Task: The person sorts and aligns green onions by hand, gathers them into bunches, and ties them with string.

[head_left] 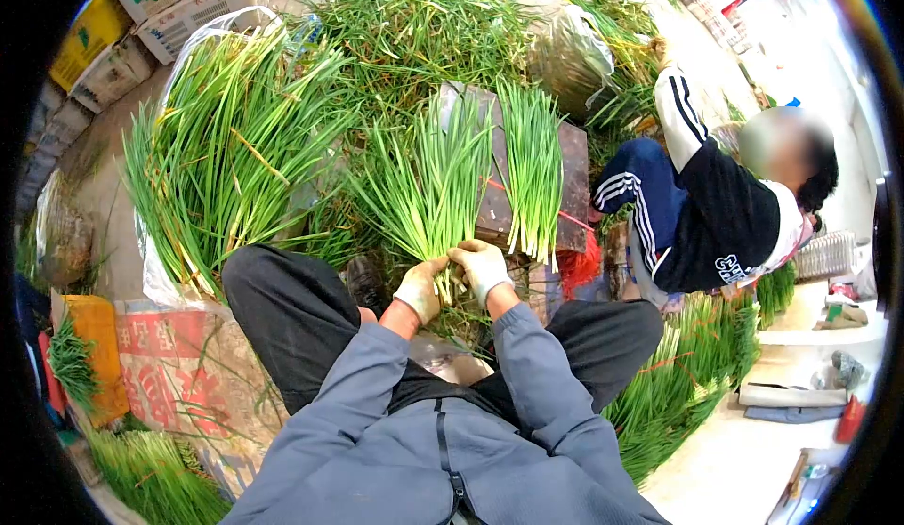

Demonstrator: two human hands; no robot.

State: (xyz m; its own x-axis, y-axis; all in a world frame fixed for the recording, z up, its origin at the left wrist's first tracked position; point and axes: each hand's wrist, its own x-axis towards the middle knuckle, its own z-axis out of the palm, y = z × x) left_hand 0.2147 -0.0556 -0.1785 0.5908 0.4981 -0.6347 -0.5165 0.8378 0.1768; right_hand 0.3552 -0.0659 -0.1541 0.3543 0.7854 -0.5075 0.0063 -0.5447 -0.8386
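Observation:
In front of my lap, a loose bunch of chives (428, 191) fans out with its green tips pointing away from me. My left hand (422, 288), in a pale glove, closes around the pale stem ends from the left. My gloved right hand (482, 267) pinches the same stem ends from the right, its fingertips near the left ones. Just to the right, a neater chive bundle (534, 172) lies on a dark board (494, 210). A red strand runs under or across that bundle; I cannot tell which. Red ties (580, 266) hang at the board's right corner.
A large heap of chives (240, 148) in a white bag stands left, with a loose pile (424, 35) behind. A co-worker (725, 210) sits close on the right, one arm stretched toward another bag (573, 59). Tied chives (678, 374) line the floor at right. Crates (193, 7) stand back left.

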